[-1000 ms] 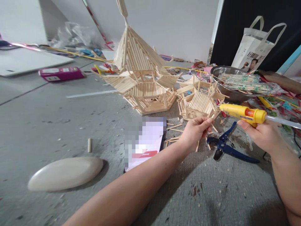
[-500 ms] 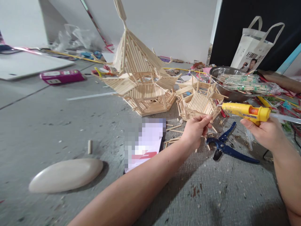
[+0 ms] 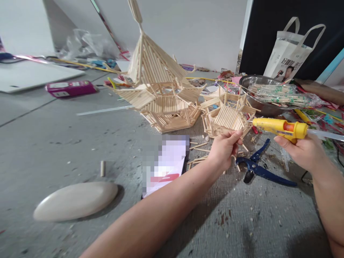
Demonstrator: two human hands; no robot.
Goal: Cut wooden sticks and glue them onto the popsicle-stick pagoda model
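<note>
Right hand (image 3: 306, 152) wrapped around a yellow plastic glue gun (image 3: 271, 126), frame right, left hand (image 3: 224, 146) pinched narrow at a small pale wooden-stick model (image 3: 228, 117), held piece unclear.

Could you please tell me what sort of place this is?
Probably a makeshift craft spot on a grey floor, perhaps indoors: the right hand holds a yellow glue gun, blue cutters lie nearby, and two stick-built models stand ahead.

the glue gun (image 3: 271, 125) looks smooth plastic, the stick model (image 3: 228, 117) matt wood.
</note>
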